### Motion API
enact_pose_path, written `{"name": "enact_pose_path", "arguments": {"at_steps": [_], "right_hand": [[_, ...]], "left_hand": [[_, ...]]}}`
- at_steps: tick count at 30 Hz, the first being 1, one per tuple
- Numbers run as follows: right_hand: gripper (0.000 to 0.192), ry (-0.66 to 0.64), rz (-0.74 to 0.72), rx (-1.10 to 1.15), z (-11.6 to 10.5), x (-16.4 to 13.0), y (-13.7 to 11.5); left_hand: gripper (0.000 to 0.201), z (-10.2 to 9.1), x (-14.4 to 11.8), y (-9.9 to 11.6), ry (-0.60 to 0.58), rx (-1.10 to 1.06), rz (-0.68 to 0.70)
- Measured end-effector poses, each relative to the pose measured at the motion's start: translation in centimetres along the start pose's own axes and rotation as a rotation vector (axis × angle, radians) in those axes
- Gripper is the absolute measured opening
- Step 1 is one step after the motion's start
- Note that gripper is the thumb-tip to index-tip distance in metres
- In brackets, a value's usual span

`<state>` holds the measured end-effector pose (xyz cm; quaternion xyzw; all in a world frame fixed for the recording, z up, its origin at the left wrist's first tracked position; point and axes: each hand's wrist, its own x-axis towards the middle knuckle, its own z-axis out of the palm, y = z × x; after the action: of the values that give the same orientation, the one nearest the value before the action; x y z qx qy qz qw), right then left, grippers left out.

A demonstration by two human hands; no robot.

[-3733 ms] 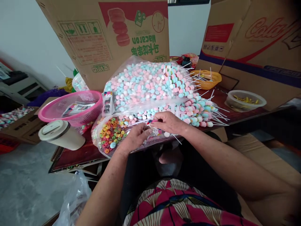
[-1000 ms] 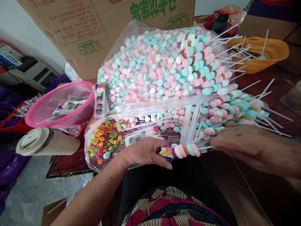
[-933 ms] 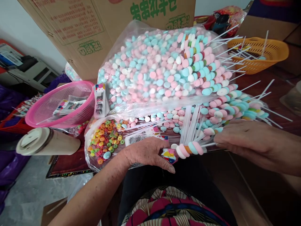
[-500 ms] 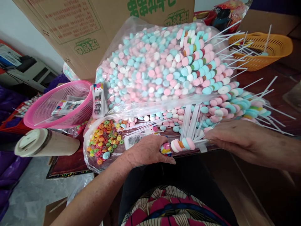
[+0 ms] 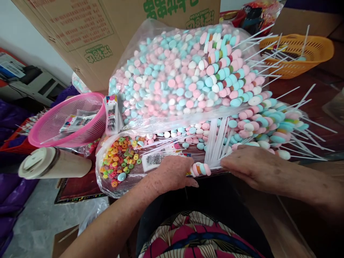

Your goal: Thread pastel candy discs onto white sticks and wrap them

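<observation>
My left hand (image 5: pixel 176 173) is closed around a small printed plastic bag (image 5: pixel 189 172), most of it hidden by the fingers. At the bag's mouth is a marshmallow skewer (image 5: pixel 201 169) of pink, white and blue pieces with an orange ring candy between. Its white stick runs right to my right hand (image 5: pixel 249 166), whose fingers pinch it. Beside the right hand lies a pile of finished marshmallow skewers (image 5: pixel 258 122), sticks pointing right. A bundle of clear plastic sleeves or sticks (image 5: pixel 216 141) stands just behind the skewer in hand.
A large clear bag of marshmallows (image 5: pixel 163 86) lies at the back, before a cardboard box (image 5: pixel 123 21). Ring candies (image 5: pixel 118 157) are heaped at left. Around them are a pink basket (image 5: pixel 40 139), a lidded cup (image 5: pixel 70 163), printed bags (image 5: pixel 111 118) and an orange basket (image 5: pixel 319 53).
My right hand has moved left with the skewer's stick, bringing the marshmallows closer to my left hand and further into the printed bag. The left hand stays nearly in place.
</observation>
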<state>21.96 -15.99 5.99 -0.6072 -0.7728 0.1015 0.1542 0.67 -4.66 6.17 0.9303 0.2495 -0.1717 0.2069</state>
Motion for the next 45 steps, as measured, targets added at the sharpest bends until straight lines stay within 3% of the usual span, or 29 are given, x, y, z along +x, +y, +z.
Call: {"name": "enact_pose_path", "arguments": {"at_steps": [3, 6, 10, 13, 15, 18, 20, 24, 29, 32, 35, 39, 42, 45], "right_hand": [[0.026, -0.228, -0.111, 0.033, 0.0, -0.2, -0.7], [0.025, -0.277, -0.071, 0.115, 1.2, -1.0, -2.2], [0.024, -0.225, 0.011, 0.172, 4.2, -2.6, -3.7], [0.024, -0.059, 0.061, 0.202, 4.9, -3.5, -3.7], [0.022, 0.051, 0.018, 0.198, 4.4, -3.5, -3.4], [0.021, 0.115, -0.117, 0.113, 3.1, -3.2, -3.3], [0.022, 0.140, -0.128, 0.044, 2.3, -3.0, -3.2], [0.021, 0.125, -0.037, 0.119, 1.4, -3.2, -2.9], [0.020, 0.082, -0.094, 0.190, 1.1, -2.7, -2.7], [0.019, 0.203, -0.230, -0.020, 0.5, -2.3, -2.2], [0.022, 0.289, -0.336, -0.251, -0.2, -2.2, -1.8], [0.025, 0.308, -0.423, -0.326, -0.4, -1.8, -1.9], [0.021, 0.284, -0.432, -0.266, -0.2, -1.3, -2.2], [0.022, 0.166, -0.427, -0.112, -0.6, -0.9, -2.3]], "left_hand": [[0.044, 0.4, 0.3, 0.6, 0.003, -0.012, -0.018], [0.050, 1.1, 0.4, 1.4, -0.027, -0.011, 0.038], [0.072, 1.3, 0.0, 1.3, -0.090, -0.099, 0.202], [0.089, -0.3, -0.9, -0.5, -0.038, -0.215, 0.203], [0.075, -1.5, -1.5, -2.1, -0.102, -0.204, 0.139], [0.032, -2.4, -2.1, -3.4, -0.284, -0.154, 0.091], [0.022, -2.0, -2.4, -3.4, -0.210, -0.094, 0.042], [0.028, -0.4, -2.9, -2.8, 0.056, 0.129, -0.095], [0.032, 0.2, -3.1, -2.2, 0.102, 0.195, -0.044], [0.034, -0.1, -3.2, -2.3, 0.063, 0.044, 0.046], [0.036, -0.2, -3.3, -2.8, -0.051, -0.332, 0.144], [0.040, 0.3, -3.0, -3.3, -0.219, -0.680, 0.165], [0.041, 0.6, -2.7, -3.4, -0.271, -0.739, 0.153], [0.036, 0.5, -2.7, -3.3, -0.155, -0.608, 0.138]]}}
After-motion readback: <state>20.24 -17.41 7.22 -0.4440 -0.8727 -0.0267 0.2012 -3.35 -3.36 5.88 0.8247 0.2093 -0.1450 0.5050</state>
